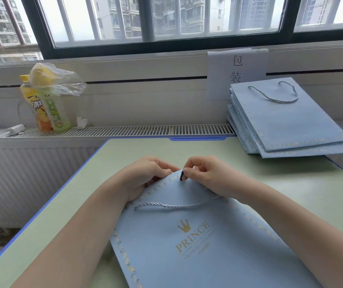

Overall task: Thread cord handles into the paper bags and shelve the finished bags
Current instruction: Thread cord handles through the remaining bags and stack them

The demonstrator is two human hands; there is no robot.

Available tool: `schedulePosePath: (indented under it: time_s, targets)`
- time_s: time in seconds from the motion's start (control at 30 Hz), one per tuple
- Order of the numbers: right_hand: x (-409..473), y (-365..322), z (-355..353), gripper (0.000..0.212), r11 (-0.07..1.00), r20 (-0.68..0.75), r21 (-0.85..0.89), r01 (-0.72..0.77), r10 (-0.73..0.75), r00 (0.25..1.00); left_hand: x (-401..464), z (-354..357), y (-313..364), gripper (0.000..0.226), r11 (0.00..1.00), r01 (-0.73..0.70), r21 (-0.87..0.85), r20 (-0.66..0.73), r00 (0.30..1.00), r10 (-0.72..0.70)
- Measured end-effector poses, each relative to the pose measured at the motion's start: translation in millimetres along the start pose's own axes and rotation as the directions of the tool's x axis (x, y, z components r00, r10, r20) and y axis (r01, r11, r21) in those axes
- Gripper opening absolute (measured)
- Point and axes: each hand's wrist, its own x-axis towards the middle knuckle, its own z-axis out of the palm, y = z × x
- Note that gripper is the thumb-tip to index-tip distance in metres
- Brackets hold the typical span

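The paper bag (197, 242) reads "PRINCE"; the wall sign (237, 69) "包装".

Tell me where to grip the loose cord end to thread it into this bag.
Pinch the cord just behind its dark stiff tip, coming from above as the right hand does. The tip stands nearly upright at the bag's top edge, so it probably pushes straight down.

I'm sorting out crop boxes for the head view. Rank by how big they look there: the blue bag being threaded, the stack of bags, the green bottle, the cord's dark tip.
1. Blue bag, though it lies nearest the camera.
2. Stack of bags.
3. Green bottle.
4. Cord's dark tip.
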Motion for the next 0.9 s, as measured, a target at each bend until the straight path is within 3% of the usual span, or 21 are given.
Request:
schedulePosePath:
  time_s: [0.37,0.53,0.67,0.9]
  targets:
    - [-1.3,-0.8,-6.9,0.012,0.998,0.033,-0.061,0.018,-0.016,0.999,3.2,-5.5,-4.7,0.03,0.997,0.026,-0.079,0.069,0.997,-0.021]
    - [-3.5,-2.9,-6.3,0.01,0.998,0.03,-0.049,0.038,-0.036,0.999,0.2,-9.8,-5.7,0.029,0.997,0.061,-0.046,0.231,0.972,-0.049]
    - [-4.6,-5.4,-7.1,0.007,0.998,0.045,-0.06,0.036,-0.033,0.998,1.0,-6.6,-6.3,0.017,0.998,0.057,-0.007,0.152,0.987,-0.055]
    - [-6.4,-9.3,-10.8,0.008,0.975,0.057,0.219,-0.044,0.033,0.998,0.9,1.3,-4.4,0.024,0.988,0.073,0.136,-0.061,0.996,-0.065]
